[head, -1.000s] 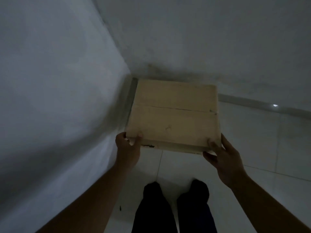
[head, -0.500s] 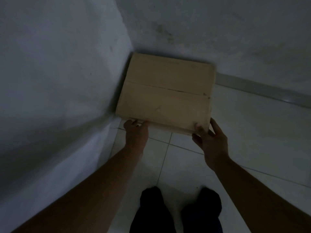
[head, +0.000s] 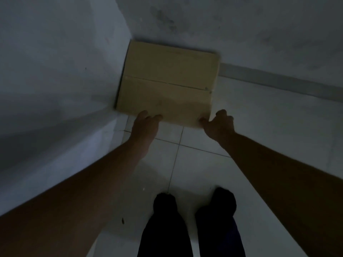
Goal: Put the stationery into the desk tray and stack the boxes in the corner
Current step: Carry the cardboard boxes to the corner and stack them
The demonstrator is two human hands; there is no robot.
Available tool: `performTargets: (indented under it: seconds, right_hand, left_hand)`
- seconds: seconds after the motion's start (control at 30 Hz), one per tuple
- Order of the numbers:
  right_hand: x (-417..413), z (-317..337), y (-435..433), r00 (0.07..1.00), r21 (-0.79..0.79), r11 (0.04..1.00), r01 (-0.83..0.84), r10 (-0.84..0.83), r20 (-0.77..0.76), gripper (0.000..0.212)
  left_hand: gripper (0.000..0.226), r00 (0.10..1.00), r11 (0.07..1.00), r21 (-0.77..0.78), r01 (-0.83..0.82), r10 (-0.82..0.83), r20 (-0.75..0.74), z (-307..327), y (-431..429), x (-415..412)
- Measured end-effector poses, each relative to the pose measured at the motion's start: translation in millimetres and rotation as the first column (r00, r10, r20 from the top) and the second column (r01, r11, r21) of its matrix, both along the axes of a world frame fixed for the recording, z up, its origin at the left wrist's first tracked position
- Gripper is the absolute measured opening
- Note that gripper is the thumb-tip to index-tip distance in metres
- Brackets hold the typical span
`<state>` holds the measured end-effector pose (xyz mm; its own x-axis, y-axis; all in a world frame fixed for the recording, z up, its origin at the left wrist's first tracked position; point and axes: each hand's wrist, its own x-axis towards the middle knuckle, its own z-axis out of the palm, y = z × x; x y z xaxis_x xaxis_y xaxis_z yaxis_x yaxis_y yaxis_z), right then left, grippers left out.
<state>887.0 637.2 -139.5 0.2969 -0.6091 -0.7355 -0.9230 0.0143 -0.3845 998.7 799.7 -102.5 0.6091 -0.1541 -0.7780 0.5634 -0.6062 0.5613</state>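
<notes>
One cardboard box (head: 167,84) sits in the corner at twelve o'clock — left hand (head: 145,125) and right hand (head: 220,124) grip its near edge; other boxes, stationery unseen.

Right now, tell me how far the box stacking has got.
Done: one cardboard box sits tight in the corner where the two walls meet. In hand: the left hand and right hand are both at its near edge, apparently seating it; whether it rests on the floor or on another box is hidden. Left: no other boxes, stationery or desk tray are in view, so those parts remain unconfirmed.
</notes>
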Motion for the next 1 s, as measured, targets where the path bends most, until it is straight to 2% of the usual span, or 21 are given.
performTargets:
  seconds: [0.17,0.27,0.4,0.53,0.73,0.9,1.0]
  right_hand:
    - [-16,61,-7,0.993,-0.033,0.999,-0.025,0.028,0.112,0.051]
    - [-41,106,-8,0.982,-0.063,0.998,-0.011,0.022,0.188,0.042]
    - [-89,170,-7,0.958,-0.101,0.988,0.114,-0.082,0.273,0.032]
    - [-150,230,-3,0.918,-0.12,0.953,0.277,-0.226,0.325,0.03]
    - [-260,300,8,0.81,-0.146,0.836,0.528,-0.445,0.382,0.027]
    - [-371,319,30,0.725,-0.13,0.744,0.656,-0.572,0.383,0.024]
    - [-445,319,51,0.642,-0.117,0.655,0.746,-0.662,0.386,0.023]
  left_hand:
    - [0.053,0.997,0.998,-0.023,0.053,-0.051,0.065,50,-22,-25]
    - [0.044,0.97,0.977,-0.055,0.205,-0.195,0.145,87,-35,-52]
    - [0.034,0.87,0.897,-0.099,0.432,-0.385,0.309,147,-54,-90]
    - [0.028,0.742,0.772,-0.11,0.626,-0.546,0.389,203,-68,-127]
    - [0.022,0.561,0.574,-0.114,0.811,-0.705,0.435,262,-98,-202]
    - [0.019,0.413,0.406,-0.118,0.906,-0.788,0.456,284,-111,-295]
    - [0.02,0.313,0.302,-0.099,0.948,-0.834,0.454,286,-110,-364]
